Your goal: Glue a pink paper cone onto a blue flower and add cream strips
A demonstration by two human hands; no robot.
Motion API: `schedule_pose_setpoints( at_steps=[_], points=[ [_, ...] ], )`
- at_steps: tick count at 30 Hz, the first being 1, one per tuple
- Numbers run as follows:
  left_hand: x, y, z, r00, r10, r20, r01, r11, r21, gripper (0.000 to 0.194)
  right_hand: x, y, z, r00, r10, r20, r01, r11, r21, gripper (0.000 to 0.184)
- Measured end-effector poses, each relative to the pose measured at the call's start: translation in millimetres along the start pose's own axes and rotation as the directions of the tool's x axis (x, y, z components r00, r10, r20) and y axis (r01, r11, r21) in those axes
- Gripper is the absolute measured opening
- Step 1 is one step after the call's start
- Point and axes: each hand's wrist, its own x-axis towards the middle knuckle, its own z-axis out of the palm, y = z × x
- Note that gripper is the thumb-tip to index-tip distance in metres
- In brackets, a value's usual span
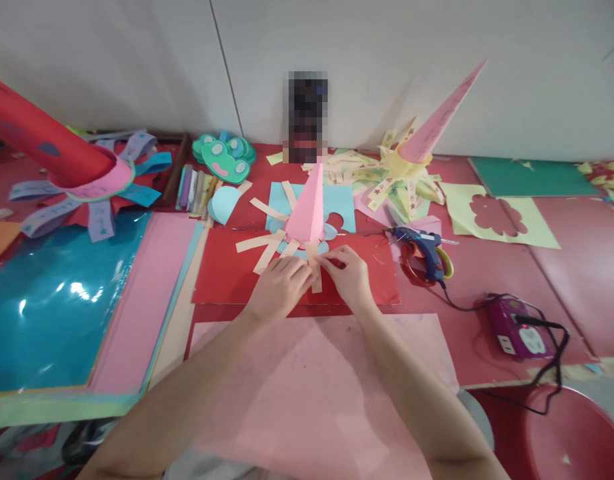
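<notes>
A pink paper cone (pixel 308 207) stands upright on a light blue scalloped base, with several cream paper strips (pixel 261 243) fanning out on its left side. At the cone's front, one cream strip (pixel 316 283) points toward me between my hands. My right hand (pixel 347 268) pinches at this strip's right edge, thumb and index finger together. My left hand (pixel 283 287) lies against the strip's left side, its fingers bent and pressed together; their tips are partly hidden. Under the work is a red sheet (pixel 221 280), and behind the cone lies light blue paper (pixel 344 200) with a cut-out.
A blue glue gun (pixel 427 250) lies at the right, its cord running to a purple power box (pixel 519 327). A finished pink cone (pixel 437 130) stands behind it. At the left are a red paper tube (pixel 47 143), green frog cut-outs (pixel 224 157) and stacked coloured sheets (pixel 151 293).
</notes>
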Motion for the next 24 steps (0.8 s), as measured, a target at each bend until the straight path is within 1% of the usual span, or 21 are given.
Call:
schedule_pose_setpoints(
  at_steps=[1, 3, 6, 8, 10, 13, 19, 24],
  points=[
    [0.0, -1.8, 0.5, 0.998, -0.058, -0.014, 0.058, 0.998, 0.008, 0.017, -0.5, 0.2, 0.6, 1.0, 0.007, -0.003, -0.007, 1.0, -0.007, 0.017],
    [-0.1, -5.8, 2.1, 0.989, -0.148, -0.008, 0.148, 0.989, 0.0, 0.011, -1.6, 0.5, 1.4, 1.0, 0.012, -0.005, -0.012, 0.999, -0.035, 0.017],
    [-0.5, -10.2, 5.1, 0.975, -0.214, 0.064, 0.218, 0.975, -0.048, 0.005, -2.3, 1.2, 1.8, 1.0, -0.008, 0.011, 0.009, 0.996, -0.086, 0.019],
    [-0.6, -10.7, 6.8, 0.967, -0.23, 0.11, 0.237, 0.969, -0.062, 0.006, -2.0, 2.0, 2.0, 1.0, -0.023, 0.019, 0.025, 0.994, -0.107, 0.02],
    [-0.5, -10.0, 7.6, 0.963, -0.235, 0.133, 0.245, 0.967, -0.062, 0.007, -1.5, 2.8, 2.2, 0.999, -0.03, 0.022, 0.032, 0.993, -0.117, 0.02],
    [-0.2, -8.5, 7.4, 0.961, -0.238, 0.137, 0.247, 0.967, -0.054, 0.009, -1.0, 3.1, 2.1, 1.0, -0.025, 0.005, 0.026, 0.993, -0.115, 0.018],
    [0.3, -8.6, 7.5, 0.96, -0.241, 0.142, 0.25, 0.967, -0.049, 0.008, -0.3, 1.6, 0.1, 0.997, -0.03, -0.07, 0.022, 0.993, -0.112, 0.014],
    [0.1, -9.2, 9.6, 0.948, -0.281, 0.151, 0.293, 0.954, -0.066, 0.011, -1.5, 2.0, 1.8, 0.996, -0.047, -0.074, 0.036, 0.989, -0.141, 0.016]
  ],
)
